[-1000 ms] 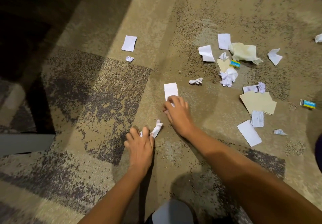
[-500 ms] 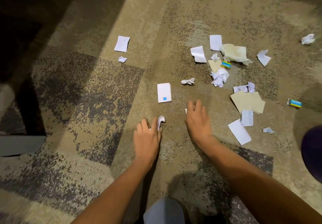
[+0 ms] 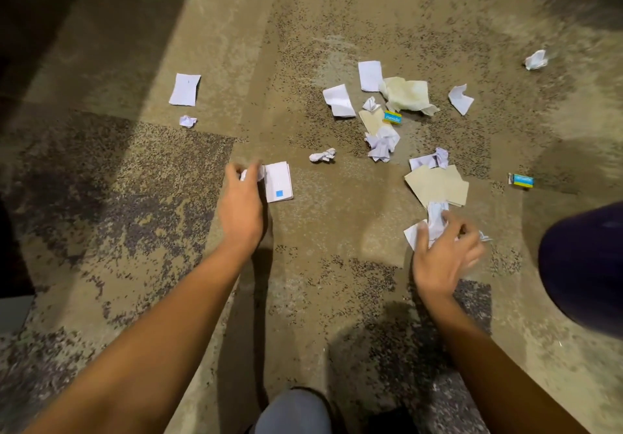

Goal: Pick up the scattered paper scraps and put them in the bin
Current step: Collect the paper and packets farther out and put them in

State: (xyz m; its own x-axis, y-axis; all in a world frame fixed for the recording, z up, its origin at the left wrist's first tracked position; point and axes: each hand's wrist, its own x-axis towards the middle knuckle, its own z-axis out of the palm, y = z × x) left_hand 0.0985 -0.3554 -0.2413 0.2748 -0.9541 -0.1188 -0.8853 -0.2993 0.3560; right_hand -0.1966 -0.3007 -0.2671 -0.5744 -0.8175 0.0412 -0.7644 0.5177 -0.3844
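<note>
White and tan paper scraps lie scattered on the patterned carpet. My left hand [image 3: 241,206] grips a crumpled white scrap [image 3: 251,174] right beside a flat white card with a blue square [image 3: 278,185]. My right hand [image 3: 441,253] is down on two white slips [image 3: 436,212] just below a tan sheet [image 3: 436,185]. Its fingers are blurred and bent over the slips, so its grip is unclear. A dark round object [image 3: 583,265], possibly the bin, shows at the right edge.
More scraps lie farther out: a crumpled ball [image 3: 322,155], a crumpled wad [image 3: 382,143], a cream tissue [image 3: 408,94], a flat slip [image 3: 184,89] and a ball [image 3: 535,60] at far right. Two small blue-and-yellow boxes [image 3: 521,180] sit among them. My knee [image 3: 293,411] is at the bottom.
My left hand moved forward with its crumpled scrap to the white card. My right hand left the card and swung right onto the slips under the tan sheet.
</note>
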